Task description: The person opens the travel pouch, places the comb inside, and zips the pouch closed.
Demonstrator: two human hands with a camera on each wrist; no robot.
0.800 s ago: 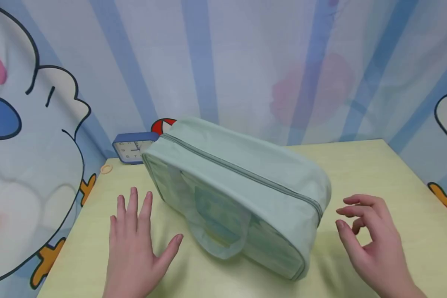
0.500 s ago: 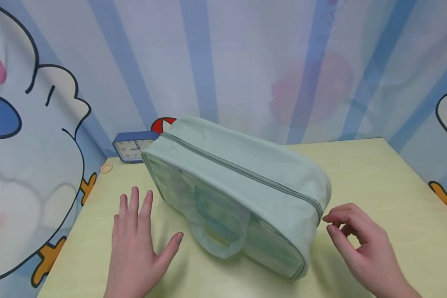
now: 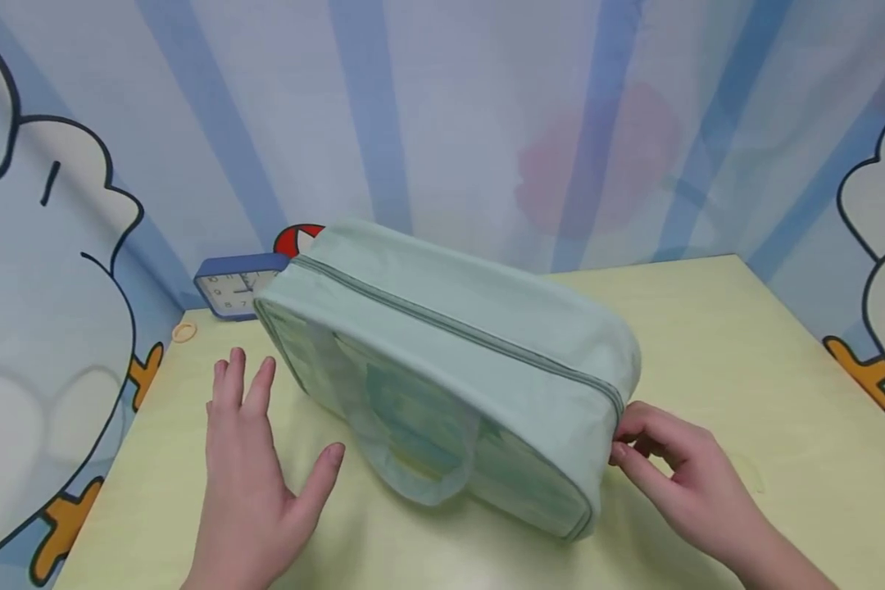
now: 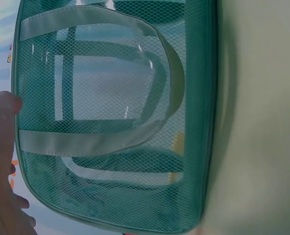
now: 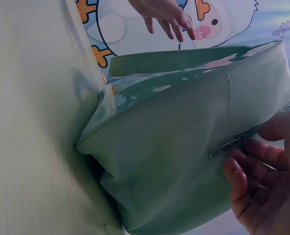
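Note:
A pale green bag (image 3: 450,303) with see-through mesh sides stands at a slant on the table. Its zipper (image 3: 457,329) runs shut along the top and down the right end. At that end my right hand (image 3: 678,475) pinches the metal zipper pull (image 5: 222,149) between thumb and fingers. My left hand (image 3: 247,483) is held with fingers spread in front of the bag's left part, holding nothing. A strap handle (image 3: 420,489) droops from the near side, between the two hands. Through the mesh in the left wrist view, the far handle (image 4: 157,88) shows.
Behind the bag's left end stands a blue alarm clock (image 3: 236,287), partly covered by it. A small tan ring (image 3: 184,332) lies at the left edge of the yellowish table (image 3: 693,328). A cartoon-printed curtain (image 3: 472,123) surrounds the table at the back and sides.
My right hand has moved left to the bag's end and taken hold of the zipper pull. The left hand has tilted, its fingers bunching closer together. The head view has shifted slightly.

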